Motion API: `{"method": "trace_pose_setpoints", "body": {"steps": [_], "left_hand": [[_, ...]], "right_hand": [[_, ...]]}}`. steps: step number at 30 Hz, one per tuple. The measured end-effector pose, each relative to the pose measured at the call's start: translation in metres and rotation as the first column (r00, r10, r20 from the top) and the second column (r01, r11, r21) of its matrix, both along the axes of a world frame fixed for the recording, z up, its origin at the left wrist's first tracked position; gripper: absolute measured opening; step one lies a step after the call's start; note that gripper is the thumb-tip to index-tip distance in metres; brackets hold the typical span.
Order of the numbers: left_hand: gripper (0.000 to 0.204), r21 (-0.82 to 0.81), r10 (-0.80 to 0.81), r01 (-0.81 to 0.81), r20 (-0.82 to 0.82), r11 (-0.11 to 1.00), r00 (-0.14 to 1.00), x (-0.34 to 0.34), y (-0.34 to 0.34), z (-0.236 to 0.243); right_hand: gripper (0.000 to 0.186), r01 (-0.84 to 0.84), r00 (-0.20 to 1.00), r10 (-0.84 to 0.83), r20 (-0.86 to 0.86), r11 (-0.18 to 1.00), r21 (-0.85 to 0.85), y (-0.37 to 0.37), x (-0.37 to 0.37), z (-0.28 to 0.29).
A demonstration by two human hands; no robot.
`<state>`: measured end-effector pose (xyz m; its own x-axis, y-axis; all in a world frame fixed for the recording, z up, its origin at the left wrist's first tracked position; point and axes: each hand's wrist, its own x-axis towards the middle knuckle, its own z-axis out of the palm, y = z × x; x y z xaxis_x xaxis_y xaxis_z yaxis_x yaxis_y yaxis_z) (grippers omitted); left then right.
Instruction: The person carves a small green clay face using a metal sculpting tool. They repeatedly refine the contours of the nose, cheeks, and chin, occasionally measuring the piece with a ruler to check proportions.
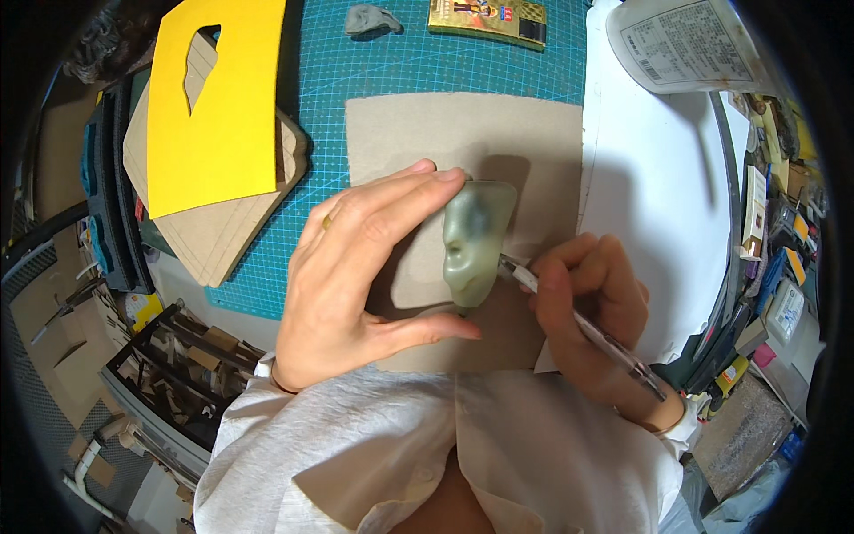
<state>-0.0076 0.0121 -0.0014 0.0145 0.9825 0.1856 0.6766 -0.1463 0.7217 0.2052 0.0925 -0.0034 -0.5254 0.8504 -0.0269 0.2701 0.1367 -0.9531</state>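
A green gridded cutting mat (pixel 391 67) lies in front of me, with a grey-brown cardboard sheet (pixel 382 125) on it. White paper (pixel 623 151) spreads right of the cardboard sheet, and past its upper right is a whitish plastic tub (pixel 685 44) with a printed label. Beyond the cardboard sheet's top edge sit a small grey lump (pixel 369 18) and a gold-and-black flat box (pixel 485 22). To its left, a yellow sheet (pixel 240 151) with a cut-out rests on a brown board (pixel 205 240). Farther left and lower is a bin of offcuts (pixel 142 423); well right of the cardboard sheet, small boxes and tools (pixel 787 311) crowd together.

Over the cardboard sheet's middle is the pale green carving (pixel 476 240): glossy, translucent, wide on top and narrowing below, bluish-dark in its upper part, with hollows and ridges on the left side. My left hand (pixel 347 249) holds it end to end between forefinger and thumb, spread wide. My right hand (pixel 614 303) is curled round a pen (pixel 614 350), tip at the carving's right edge; I can't tell whether they touch.
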Motion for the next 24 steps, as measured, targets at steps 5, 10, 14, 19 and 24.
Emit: {"method": "trace_pose_setpoints", "body": {"steps": [5,10,14,19,24], "left_hand": [[0.105,0.002,-0.007,0.007,0.009,1.000,1.000,0.0002,0.0014,0.0004],[0.106,-0.010,0.001,-0.001,0.003,1.000,1.000,0.0004,0.0009,0.0003],[0.107,-0.010,0.003,-0.003,0.013,1.000,1.000,-0.0002,0.0001,-0.0009],[0.107,-0.010,0.000,0.000,0.007,1.000,1.000,-0.0002,0.0007,-0.0008],[0.107,-0.011,0.000,0.000,0.000,1.000,1.000,0.0004,0.0004,-0.0016]], "right_hand": [[0.026,0.022,1.000,-0.022,-0.005,1.000,0.012,-0.0008,-0.0016,0.0013],[0.026,0.011,1.000,-0.010,-0.021,0.999,0.045,0.0000,-0.0022,0.0000],[0.028,-0.004,1.000,0.003,0.016,1.000,0.018,-0.0005,-0.0009,0.0027],[0.028,-0.047,0.999,0.048,-0.002,0.994,0.099,0.0031,-0.0002,0.0026],[0.029,-0.023,1.000,0.024,-0.006,0.998,0.051,0.0010,0.0000,0.0007]]}}
